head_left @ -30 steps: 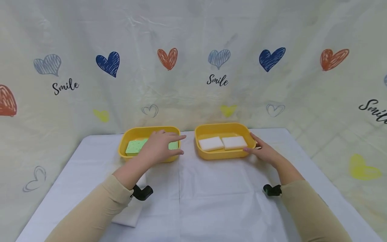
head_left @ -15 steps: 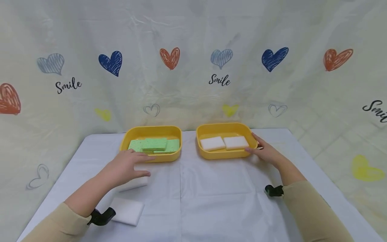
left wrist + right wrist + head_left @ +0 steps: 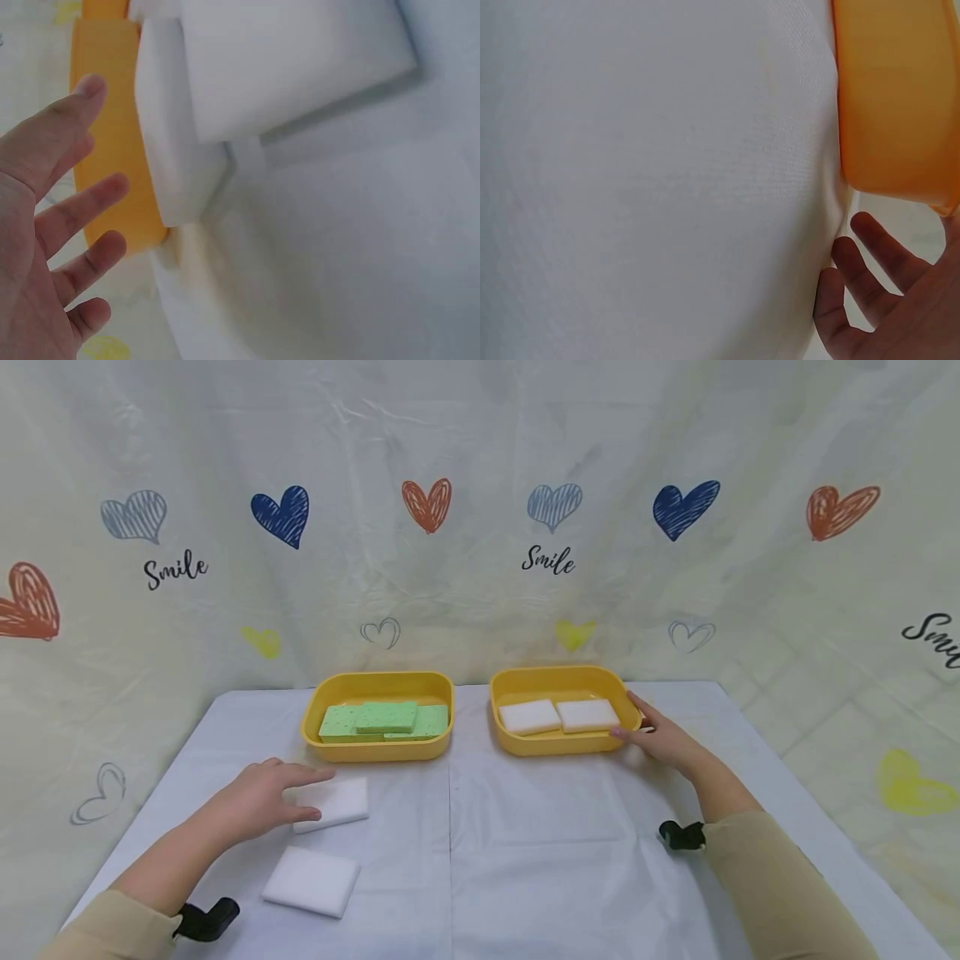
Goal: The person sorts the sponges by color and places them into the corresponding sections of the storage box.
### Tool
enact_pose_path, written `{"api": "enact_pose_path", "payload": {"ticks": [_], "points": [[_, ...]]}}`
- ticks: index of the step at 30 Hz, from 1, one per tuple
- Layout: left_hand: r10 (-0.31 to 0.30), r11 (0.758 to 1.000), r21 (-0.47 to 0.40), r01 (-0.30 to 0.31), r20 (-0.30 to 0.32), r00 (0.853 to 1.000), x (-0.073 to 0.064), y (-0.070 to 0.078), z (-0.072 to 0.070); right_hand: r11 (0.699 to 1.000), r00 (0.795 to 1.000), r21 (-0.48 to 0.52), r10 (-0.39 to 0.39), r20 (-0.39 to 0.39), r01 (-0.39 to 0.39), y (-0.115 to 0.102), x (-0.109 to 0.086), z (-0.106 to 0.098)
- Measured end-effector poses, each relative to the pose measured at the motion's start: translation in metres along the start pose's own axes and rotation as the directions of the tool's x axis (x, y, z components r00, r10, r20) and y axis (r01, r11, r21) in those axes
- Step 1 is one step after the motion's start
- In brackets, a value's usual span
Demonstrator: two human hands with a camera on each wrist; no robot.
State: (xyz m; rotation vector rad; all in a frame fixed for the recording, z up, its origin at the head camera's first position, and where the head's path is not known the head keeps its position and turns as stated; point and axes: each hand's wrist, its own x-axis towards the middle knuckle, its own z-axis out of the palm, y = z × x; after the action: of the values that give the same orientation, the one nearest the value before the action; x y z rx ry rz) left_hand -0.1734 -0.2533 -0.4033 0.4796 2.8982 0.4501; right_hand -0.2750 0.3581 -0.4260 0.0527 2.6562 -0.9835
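My left hand hovers with fingers spread at the left end of a white sponge, holding nothing. A second white sponge lies closer to me. In the left wrist view, both the nearer white sponge and the one beside the tray are right of the fingers. My right hand rests at the right end of a yellow tray, thumb at its front rim. Two white sponges lie inside that tray. In the right wrist view, the other fingers extend loosely past the tray's corner.
Another yellow tray, left of the first, holds several green sponges, one on top of others. Both trays stand at the back of the table, under a white cloth. A curtain with printed hearts hangs behind.
My left hand has withdrawn from above the green sponges, down and to the left, to the white sponges on the table. The right hand has stayed at its tray.
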Motion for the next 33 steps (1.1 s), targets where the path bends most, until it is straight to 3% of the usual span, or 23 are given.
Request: {"api": "enact_pose_path", "payload": {"ticks": [11, 21, 28, 33], "points": [[-0.014, 0.999, 0.036, 0.012, 0.068, 0.998, -0.003, -0.021, 0.015, 1.0, 1.0, -0.005, -0.015, -0.007, 0.015, 0.0, 0.0, 0.002], [0.001, 1.0, 0.025, -0.003, 0.1, 0.995, -0.006, -0.024, 0.014, 1.0, 1.0, 0.002, -0.005, -0.014, 0.006, 0.0, 0.001, 0.002], [0.029, 0.999, 0.028, -0.031, 0.064, 0.998, -0.008, -0.027, 0.011, 1.0, 1.0, -0.006, -0.001, -0.006, 0.001, -0.002, 0.0, 0.002], [0.041, 0.999, -0.011, -0.041, 0.025, 0.999, -0.01, -0.021, 0.0, 1.0, 1.0, -0.007, -0.003, -0.006, 0.003, -0.002, 0.0, 0.002]]}}
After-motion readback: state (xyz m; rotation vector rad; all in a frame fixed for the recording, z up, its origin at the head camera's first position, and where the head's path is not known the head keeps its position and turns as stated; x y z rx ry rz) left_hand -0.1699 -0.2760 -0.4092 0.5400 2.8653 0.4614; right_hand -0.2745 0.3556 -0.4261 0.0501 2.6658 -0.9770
